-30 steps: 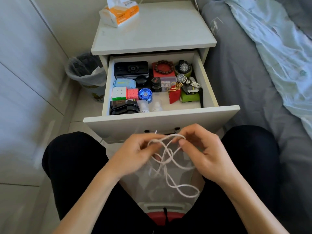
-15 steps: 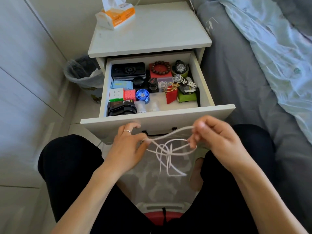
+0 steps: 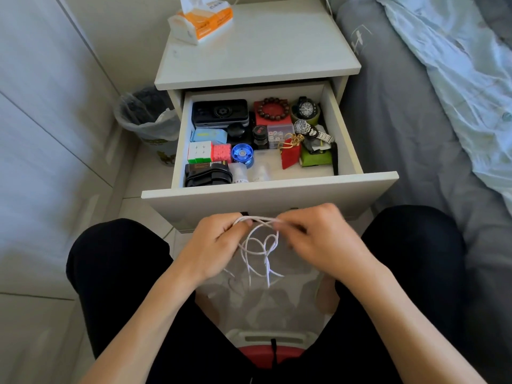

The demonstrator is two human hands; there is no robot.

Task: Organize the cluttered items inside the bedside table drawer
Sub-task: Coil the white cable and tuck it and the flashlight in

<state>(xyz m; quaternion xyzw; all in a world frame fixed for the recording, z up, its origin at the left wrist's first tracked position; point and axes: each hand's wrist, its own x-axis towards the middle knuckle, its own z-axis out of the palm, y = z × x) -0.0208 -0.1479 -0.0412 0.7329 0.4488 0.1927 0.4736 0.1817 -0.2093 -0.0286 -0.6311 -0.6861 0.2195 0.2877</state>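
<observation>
1. Firstly, bed (image 3: 410, 139): soft grey cover, crumpled pale-blue sheet over it; right of the drawer.
2. Bedside table (image 3: 277, 51): smooth white boards, flat rectangular top; directly above the drawer.
3. Drawer (image 3: 266, 195): white, box-shaped, pulled out and packed with small goods.
4. Bin (image 3: 146, 117): round, lined with crinkled clear plastic; left of the drawer.
5. Tissue pack (image 3: 203, 22): orange-and-white, soft-sided; beyond the drawer, on the tabletop.
6. Left hand (image 3: 214, 246): fingers curled, pinching the white cable (image 3: 259, 245) just before the drawer front.
7. Right hand (image 3: 321, 239): fingers bent, pinching the same cable's upper strands; slightly blurred.
8. Cable: thin, smooth, tangled in loose loops hanging between both hands, outside the drawer.
9. Black case (image 3: 220, 113): rounded rectangle, drawer's back left.
10. Bead bracelet (image 3: 273, 108): dark round beads on a red box, drawer's back.
11. Blue yo-yo (image 3: 242, 155): glossy metal disc, drawer's middle.
</observation>
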